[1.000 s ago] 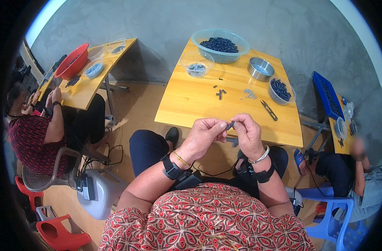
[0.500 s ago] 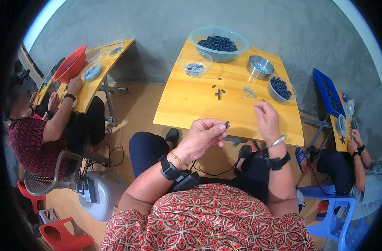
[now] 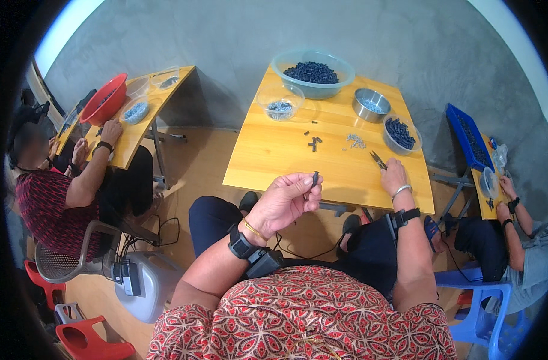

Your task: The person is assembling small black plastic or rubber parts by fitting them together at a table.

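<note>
My left hand (image 3: 289, 201) is raised in front of the table's near edge. Its thumb and fingers pinch a small dark cylindrical plastic part (image 3: 315, 179), held upright. Over at the right side of the table my right hand (image 3: 395, 175) is closed over the rear end of a small pair of dark pliers (image 3: 378, 160). Their pointed jaws face the far left; the handles are hidden under the hand. Beyond the hands, several loose dark parts (image 3: 314, 143) and a scatter of small light-grey pieces (image 3: 356, 141) lie on the yellow table (image 3: 265, 162).
A large pale bowl of dark parts (image 3: 340, 89), a clear tub (image 3: 297, 102), a steel bowl (image 3: 370, 115) and a clear bowl of dark parts (image 3: 399, 135) ring the table's far side. Co-workers sit left by a red basin (image 3: 109, 107) and right by a blue tray (image 3: 463, 135).
My right hand has moved right and down onto the pliers. My left hand has shifted slightly left, turning the dark part upright. The view has tilted a little.
</note>
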The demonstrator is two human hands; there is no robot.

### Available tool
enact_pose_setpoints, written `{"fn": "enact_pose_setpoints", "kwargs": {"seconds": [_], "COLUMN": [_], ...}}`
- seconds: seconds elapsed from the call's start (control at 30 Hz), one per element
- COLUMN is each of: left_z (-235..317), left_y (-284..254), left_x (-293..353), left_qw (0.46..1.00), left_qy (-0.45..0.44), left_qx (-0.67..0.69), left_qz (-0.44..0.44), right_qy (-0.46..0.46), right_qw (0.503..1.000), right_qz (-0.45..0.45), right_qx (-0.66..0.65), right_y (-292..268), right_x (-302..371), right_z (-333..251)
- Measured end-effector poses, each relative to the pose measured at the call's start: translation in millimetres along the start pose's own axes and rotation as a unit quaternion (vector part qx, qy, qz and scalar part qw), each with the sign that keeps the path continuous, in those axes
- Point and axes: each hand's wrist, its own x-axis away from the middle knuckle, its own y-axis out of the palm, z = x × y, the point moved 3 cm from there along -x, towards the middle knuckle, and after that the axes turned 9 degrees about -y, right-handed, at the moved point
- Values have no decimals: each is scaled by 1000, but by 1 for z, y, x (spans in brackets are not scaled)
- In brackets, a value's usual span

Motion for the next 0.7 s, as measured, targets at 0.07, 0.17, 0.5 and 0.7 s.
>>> {"fn": "enact_pose_setpoints", "kwargs": {"seconds": [0.07,0.17,0.5,0.7], "left_z": [2,4,9,5], "left_y": [3,10,52,65], "left_x": [4,13,43,50], "left_qw": [1000,999,987,974], "left_qy": [4,35,132,172], "left_qx": [8,-24,-84,-146], "left_qz": [-13,0,-20,7], "right_qy": [-7,19,31,-155], "right_qw": [998,995,516,608], "right_qz": [65,77,165,43], "right_qx": [-23,-60,-840,-777], "right_y": [1,-8,-86,-125], "right_x": [11,26,120,149], "right_z": [-2,-19,-127,-175]}}
